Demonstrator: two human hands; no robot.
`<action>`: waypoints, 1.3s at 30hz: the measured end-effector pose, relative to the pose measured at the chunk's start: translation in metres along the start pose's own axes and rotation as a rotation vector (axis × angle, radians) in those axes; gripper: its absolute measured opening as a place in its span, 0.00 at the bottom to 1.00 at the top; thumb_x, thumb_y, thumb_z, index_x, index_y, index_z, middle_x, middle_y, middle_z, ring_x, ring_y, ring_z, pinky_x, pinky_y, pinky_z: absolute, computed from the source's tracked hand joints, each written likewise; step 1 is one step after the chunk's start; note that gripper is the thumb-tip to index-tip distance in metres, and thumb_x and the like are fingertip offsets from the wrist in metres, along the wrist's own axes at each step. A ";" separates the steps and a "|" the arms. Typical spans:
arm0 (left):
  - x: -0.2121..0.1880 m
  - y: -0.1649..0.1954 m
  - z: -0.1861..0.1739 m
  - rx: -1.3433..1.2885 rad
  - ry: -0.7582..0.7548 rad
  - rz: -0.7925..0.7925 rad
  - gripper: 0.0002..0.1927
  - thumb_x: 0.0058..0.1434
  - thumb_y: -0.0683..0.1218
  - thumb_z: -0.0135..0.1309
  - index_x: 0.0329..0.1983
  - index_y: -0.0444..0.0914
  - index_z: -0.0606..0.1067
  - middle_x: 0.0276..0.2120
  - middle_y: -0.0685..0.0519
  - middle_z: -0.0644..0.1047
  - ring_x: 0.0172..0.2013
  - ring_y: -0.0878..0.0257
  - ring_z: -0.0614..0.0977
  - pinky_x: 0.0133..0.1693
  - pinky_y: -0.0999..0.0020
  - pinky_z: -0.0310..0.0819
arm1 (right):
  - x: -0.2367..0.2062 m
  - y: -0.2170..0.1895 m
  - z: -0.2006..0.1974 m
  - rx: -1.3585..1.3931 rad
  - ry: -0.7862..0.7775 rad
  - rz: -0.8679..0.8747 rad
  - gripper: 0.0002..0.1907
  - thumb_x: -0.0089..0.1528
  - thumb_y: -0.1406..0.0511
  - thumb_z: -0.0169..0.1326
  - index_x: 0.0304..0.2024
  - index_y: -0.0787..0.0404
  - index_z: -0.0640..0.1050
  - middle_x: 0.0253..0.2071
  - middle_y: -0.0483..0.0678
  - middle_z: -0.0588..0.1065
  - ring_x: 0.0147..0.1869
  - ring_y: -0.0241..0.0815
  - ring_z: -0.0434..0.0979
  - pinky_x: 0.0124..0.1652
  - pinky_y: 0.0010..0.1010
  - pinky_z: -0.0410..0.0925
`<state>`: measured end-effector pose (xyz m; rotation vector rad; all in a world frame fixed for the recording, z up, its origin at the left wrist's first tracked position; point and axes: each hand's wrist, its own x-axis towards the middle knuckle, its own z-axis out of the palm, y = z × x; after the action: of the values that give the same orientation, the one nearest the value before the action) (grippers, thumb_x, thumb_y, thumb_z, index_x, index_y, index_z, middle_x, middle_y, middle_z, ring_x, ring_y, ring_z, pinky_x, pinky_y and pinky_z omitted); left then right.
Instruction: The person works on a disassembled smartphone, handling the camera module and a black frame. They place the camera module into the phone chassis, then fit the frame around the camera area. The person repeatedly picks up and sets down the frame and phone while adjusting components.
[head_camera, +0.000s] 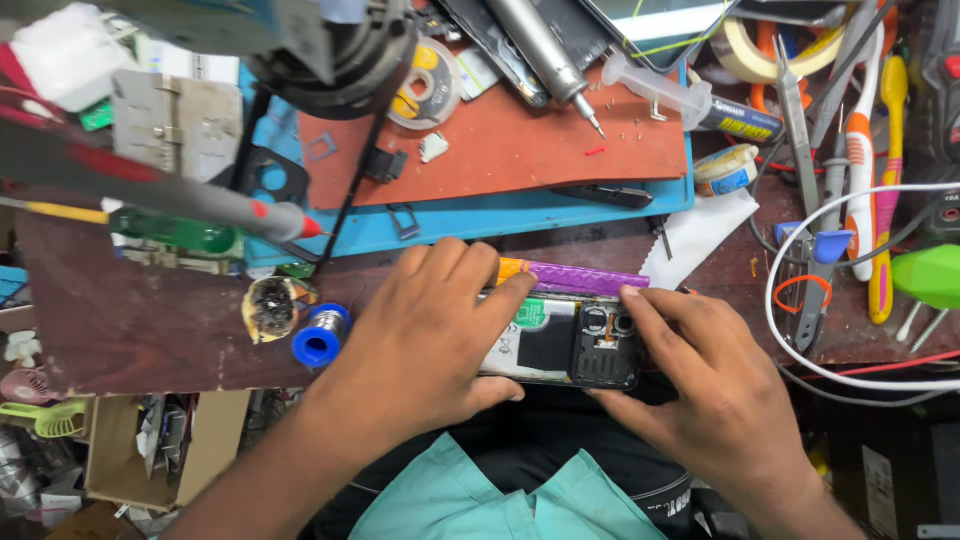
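Between the two hands, at the near edge of the cluttered workbench (130, 330), lies an opened phone (565, 342) with its back cover off, its dark inner parts and camera rings showing. The left hand (425, 335) lies palm down over the phone's left half, fingers loosely bent around it, the forefinger stretched along its far edge. The right hand (720, 390) holds the phone's right end, its fingertips pressed at the far corner by the camera rings and the thumb under the near edge; both hands grip the phone.

Just beyond the fingertips, touching the phone's far edge, lies a purple-handled tool (575, 277) with an orange end. Left of the left hand sits a blue solder spool (320, 340), and just beside that a round tin of dark, burnt-looking material (272, 305). Farther beyond the hands a blue mat (470, 215) carries a red-brown pad (500, 150), on which rest a few small screws, a grey metal driver (540, 50) and a clear syringe (660, 90). To the right of the right hand stand tweezers (797, 110), toothbrushes (885, 150) and a looping white cable (790, 340). A roll of tape (745, 50) lies well beyond the right hand. Under the wrists a teal garment (470, 500) shows.
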<state>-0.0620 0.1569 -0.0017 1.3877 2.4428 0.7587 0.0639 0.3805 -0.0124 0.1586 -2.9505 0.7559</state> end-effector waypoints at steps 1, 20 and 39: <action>0.001 0.000 0.000 0.010 -0.030 -0.010 0.42 0.33 0.55 0.74 0.50 0.32 0.75 0.42 0.45 0.72 0.46 0.49 0.73 0.46 0.53 0.66 | -0.001 -0.002 0.001 0.006 0.016 -0.008 0.43 0.41 0.63 0.72 0.59 0.65 0.75 0.51 0.54 0.74 0.53 0.53 0.76 0.50 0.40 0.71; -0.073 0.100 0.040 -0.662 0.435 -0.273 0.26 0.60 0.49 0.64 0.57 0.32 0.73 0.40 0.45 0.78 0.39 0.51 0.82 0.41 0.62 0.77 | -0.111 -0.018 0.085 1.603 0.235 0.531 0.17 0.70 0.68 0.54 0.59 0.69 0.72 0.55 0.54 0.76 0.58 0.45 0.76 0.57 0.39 0.68; -0.101 0.096 0.038 -1.105 0.378 -0.343 0.09 0.64 0.43 0.61 0.43 0.32 0.84 0.33 0.51 0.83 0.34 0.66 0.82 0.37 0.72 0.76 | -0.132 0.024 0.086 1.882 -0.078 0.296 0.15 0.67 0.69 0.59 0.54 0.72 0.77 0.54 0.60 0.78 0.57 0.52 0.80 0.55 0.46 0.73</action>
<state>0.0777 0.1233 0.0130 0.4079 1.7745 1.9509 0.1860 0.3699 -0.1139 -0.1556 -1.2193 3.0615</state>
